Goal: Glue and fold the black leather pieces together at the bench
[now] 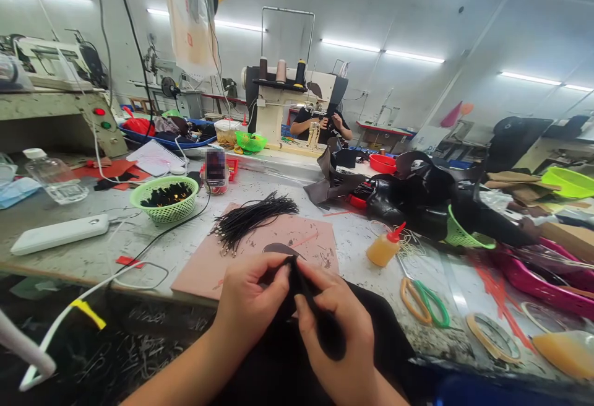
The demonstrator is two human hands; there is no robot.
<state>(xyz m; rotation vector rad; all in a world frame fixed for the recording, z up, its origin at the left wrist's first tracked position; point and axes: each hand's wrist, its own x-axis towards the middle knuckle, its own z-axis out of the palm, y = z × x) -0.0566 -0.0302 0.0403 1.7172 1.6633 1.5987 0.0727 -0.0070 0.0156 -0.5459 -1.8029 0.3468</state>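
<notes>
Pinching a black strip (330, 336) with both hands, I hold it just over the near edge of the table (116, 242). My left hand (250, 307) grips its upper end between thumb and fingers, and my right hand (341, 332) is closed around its lower part. Behind them a pink mat (306, 251) lies at that edge, carrying a bundle of black cords (253, 217). A glue bottle (384, 248) and scissors (424, 301) sit to the right.

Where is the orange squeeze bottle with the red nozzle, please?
In the head view, the squeeze bottle sits on the table right of the pink mat, just beyond the scissors.
</notes>
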